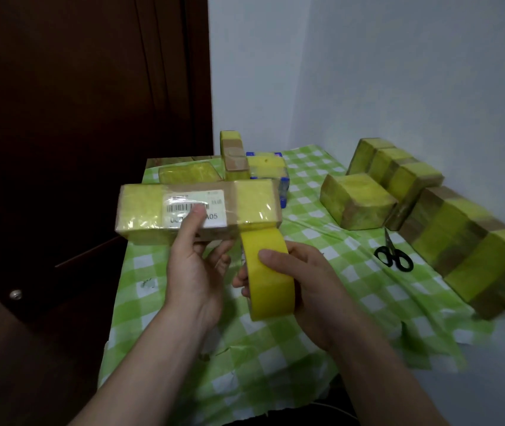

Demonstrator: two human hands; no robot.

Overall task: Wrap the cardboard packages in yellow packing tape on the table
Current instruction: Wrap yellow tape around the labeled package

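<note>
My left hand [194,265] holds a long cardboard package [149,210] up above the table, thumb on its white barcode label and fingers underneath. Yellow tape bands cover both ends of the package. My right hand [309,281] grips a roll of yellow packing tape [271,281], thumb across its outer face. A strip of tape runs from the roll up to the package's right end.
A green checked cloth [276,358] covers the table. Several taped packages stand at the back [232,155] and along the right [357,204]. Black scissors [394,256] lie at right of the roll. A dark wooden door [76,118] stands to the left.
</note>
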